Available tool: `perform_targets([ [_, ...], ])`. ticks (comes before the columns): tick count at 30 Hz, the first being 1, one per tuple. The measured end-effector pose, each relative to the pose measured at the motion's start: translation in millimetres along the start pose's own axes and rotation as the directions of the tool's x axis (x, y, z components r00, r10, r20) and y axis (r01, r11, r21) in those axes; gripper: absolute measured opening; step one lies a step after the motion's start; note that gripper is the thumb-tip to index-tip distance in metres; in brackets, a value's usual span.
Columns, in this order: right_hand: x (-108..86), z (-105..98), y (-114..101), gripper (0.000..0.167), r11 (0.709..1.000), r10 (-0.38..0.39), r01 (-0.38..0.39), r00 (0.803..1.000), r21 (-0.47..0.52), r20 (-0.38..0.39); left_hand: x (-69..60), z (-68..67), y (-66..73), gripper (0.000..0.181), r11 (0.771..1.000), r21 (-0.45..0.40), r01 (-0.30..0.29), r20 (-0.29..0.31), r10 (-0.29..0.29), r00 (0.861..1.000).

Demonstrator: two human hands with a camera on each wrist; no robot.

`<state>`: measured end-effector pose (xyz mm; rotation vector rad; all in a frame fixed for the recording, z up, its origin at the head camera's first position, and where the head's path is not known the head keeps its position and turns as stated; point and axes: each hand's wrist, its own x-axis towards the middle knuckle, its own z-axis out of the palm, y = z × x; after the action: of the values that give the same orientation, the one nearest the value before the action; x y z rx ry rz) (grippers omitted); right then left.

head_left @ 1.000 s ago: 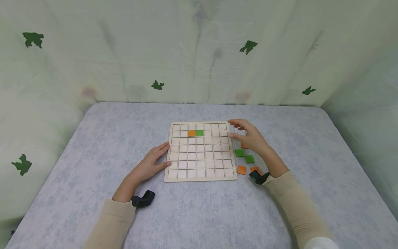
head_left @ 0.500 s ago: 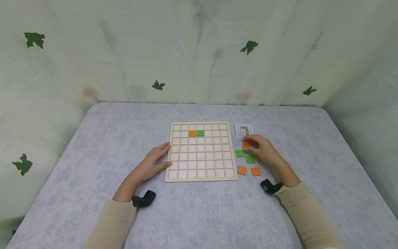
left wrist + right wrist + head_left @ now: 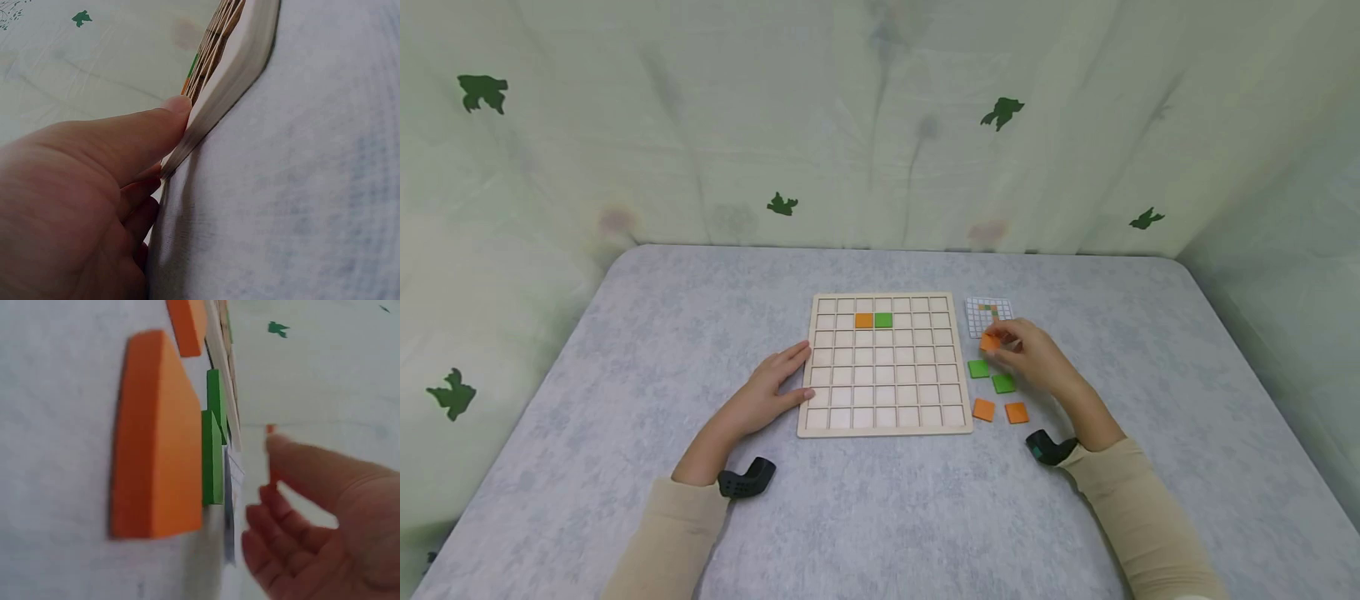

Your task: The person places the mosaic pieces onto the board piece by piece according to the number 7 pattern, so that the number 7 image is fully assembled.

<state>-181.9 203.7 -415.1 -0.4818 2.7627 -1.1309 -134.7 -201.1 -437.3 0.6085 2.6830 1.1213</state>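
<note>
A pale wooden grid board (image 3: pixel 884 358) lies on the table, with an orange tile (image 3: pixel 864 320) and a green tile (image 3: pixel 883 320) side by side in its second row from the far edge. My left hand (image 3: pixel 767 386) rests against the board's left edge; in the left wrist view the thumb (image 3: pixel 156 128) touches the rim, its fingers beside the frame. Right of the board, my right hand (image 3: pixel 1032 353) pinches an orange tile (image 3: pixel 990 342) between thumb and fingers. The right wrist view shows that tile edge-on (image 3: pixel 273 470), held above the table.
Near the board's right side lie two green tiles (image 3: pixel 978 368) and two orange tiles (image 3: pixel 1017 412). A small pattern card (image 3: pixel 987 307) lies beyond them, partly covered by my right hand. The grey table (image 3: pixel 880 517) meets a patterned curtain (image 3: pixel 850 125) at the back.
My right hand has drawn back from the board's far right edge to the loose tiles and now pinches an orange one, lifted slightly. The left hand has stayed in place.
</note>
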Motion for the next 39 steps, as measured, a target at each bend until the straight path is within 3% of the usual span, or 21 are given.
perform_targets([
  [6, 14.8, 0, -23, 0.032, 0.994, -0.106, 0.107, 0.994, 0.008, -0.037, 0.1, 0.2, -0.4, 0.07, 1.0, 0.004, 0.002, -0.001, -0.002, 1.0],
  [16, 66.9, 23, -47, 0.036, 0.974, -0.194, 0.201, 0.978, 0.1, -0.079, 0.0, 0.6, -0.5, 0.07, 1.0, 0.007, 0.016, -0.001, -0.016, 1.0],
  [24, 83.2, 47, -55, 0.032, 0.977, -0.152, 0.151, 0.988, 0.151, -0.007, 1.8, 1.4, 0.0, 0.07, 1.0, 0.009, -0.001, 0.004, 0.001, 1.0],
  [29, 87.3, 62, -49, 0.03, 0.989, -0.106, 0.1, 0.993, 0.11, 0.052, 1.4, 0.8, -0.5, 0.071, 1.0, 0.012, 0.008, 0.003, -0.008, 1.0],
  [39, 89.5, 67, -51, 0.028, 0.996, -0.083, 0.079, 0.992, 0.051, 0.09, -1.0, -0.9, 0.8, 0.07, 1.0, -0.001, 0.004, 0.005, -0.004, 1.0],
])
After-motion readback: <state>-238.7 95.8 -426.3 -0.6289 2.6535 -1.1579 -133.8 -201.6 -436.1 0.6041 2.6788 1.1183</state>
